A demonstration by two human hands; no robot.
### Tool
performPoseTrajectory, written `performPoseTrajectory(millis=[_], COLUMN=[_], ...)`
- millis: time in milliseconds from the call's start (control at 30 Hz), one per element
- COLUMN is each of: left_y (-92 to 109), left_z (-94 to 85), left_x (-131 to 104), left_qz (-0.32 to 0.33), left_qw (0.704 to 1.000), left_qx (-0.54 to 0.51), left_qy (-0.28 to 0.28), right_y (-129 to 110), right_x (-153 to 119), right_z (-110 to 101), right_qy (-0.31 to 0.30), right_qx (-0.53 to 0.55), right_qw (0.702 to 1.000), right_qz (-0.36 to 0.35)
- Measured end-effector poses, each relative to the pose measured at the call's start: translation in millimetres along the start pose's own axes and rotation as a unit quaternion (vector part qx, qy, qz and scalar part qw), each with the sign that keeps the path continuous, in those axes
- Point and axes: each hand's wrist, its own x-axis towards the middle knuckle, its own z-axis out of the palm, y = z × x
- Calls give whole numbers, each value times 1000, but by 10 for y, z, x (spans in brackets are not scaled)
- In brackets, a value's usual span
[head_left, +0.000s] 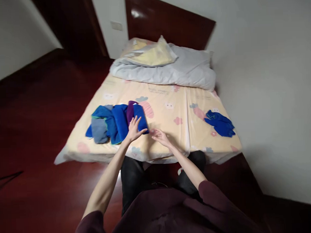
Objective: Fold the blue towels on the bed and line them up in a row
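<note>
My left hand (134, 130) is spread over the right end of a row of folded cloths, its fingers apart. Beneath and beside it lie a folded blue cloth (140, 118) and a purple cloth (130, 110); whether the hand presses on them I cannot tell. Further left in the row are another blue cloth (120, 119) and a grey cloth (99, 130). Just right of the row, my right hand (160, 136) hovers low by the bed's front edge, fingers loosely bent and apart, with nothing visible in it. A crumpled blue cloth (220, 124) lies at the bed's right side.
The bed's patterned sheet (166, 119) reaches close to my knees. A rolled white quilt (164, 73) and a yellow pillow (156, 54) lie toward the dark headboard (166, 18). A wall (273, 90) rises along the right; dark red floor (43, 135) stretches out left.
</note>
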Motion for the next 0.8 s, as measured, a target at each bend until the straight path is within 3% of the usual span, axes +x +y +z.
performPoseTrajectory(millis=[67, 133, 233, 333, 433, 600, 800], left_y=[39, 112, 291, 463, 502, 293, -14], left_z=[129, 296, 606, 925, 1148, 1248, 1030], left_x=[54, 154, 345, 533, 698, 789, 578], left_qz=[-7, -11, -22, -49, -65, -83, -97], left_qw=[998, 991, 974, 957, 946, 936, 919], left_qx=[52, 104, 170, 212, 243, 295, 352], left_qy=[-38, -83, -145, -194, -205, -173, -152], right_y=[167, 342, 572, 751, 875, 1002, 1182], right_x=[-355, -765, -1407, -1962, -2343, -2602, -2492], right_z=[-282, -669, -1385, -2120, -2749, -3537, -4173], right_qy=[-6, 33, 165, 315, 406, 494, 534], right_qx=[57, 88, 86, 66, 49, -6, -93], right_qw=[998, 994, 976, 929, 885, 839, 800], right_qz=[19, 51, 113, 181, 222, 228, 257])
